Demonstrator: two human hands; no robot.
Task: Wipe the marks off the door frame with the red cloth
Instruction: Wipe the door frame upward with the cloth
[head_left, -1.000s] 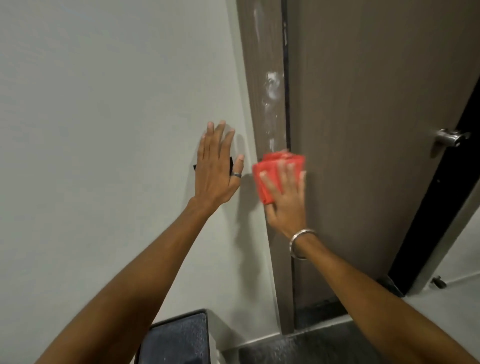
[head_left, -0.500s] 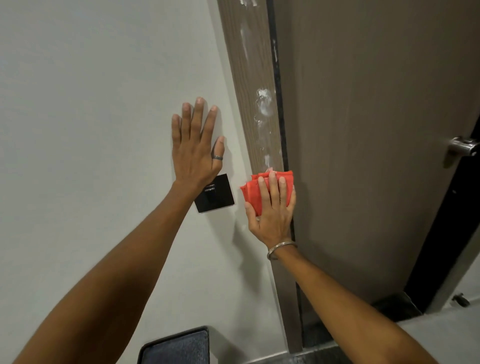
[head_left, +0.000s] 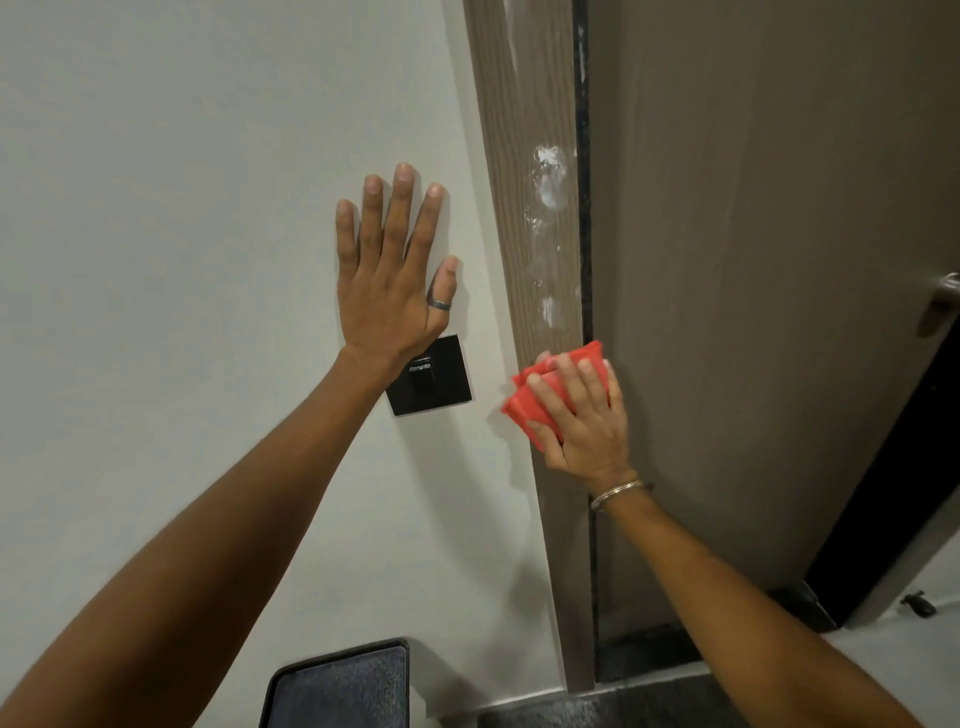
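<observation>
right hand (head_left: 582, 415) is pressing the folded red cloth (head_left: 540, 400) flat against the door frame (head_left: 524, 104), fingers spread over it. white marks (head_left: 549, 176) are lying directly above, running up the frame's length. left hand (head_left: 387, 280) is bracing open-palmed on the wall (head_left: 182, 208), empty.

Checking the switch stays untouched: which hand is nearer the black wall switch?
Left. The left hand lies flat on the wall, its wrist overlapping the black switch; the right hand presses the red cloth further right.
</observation>
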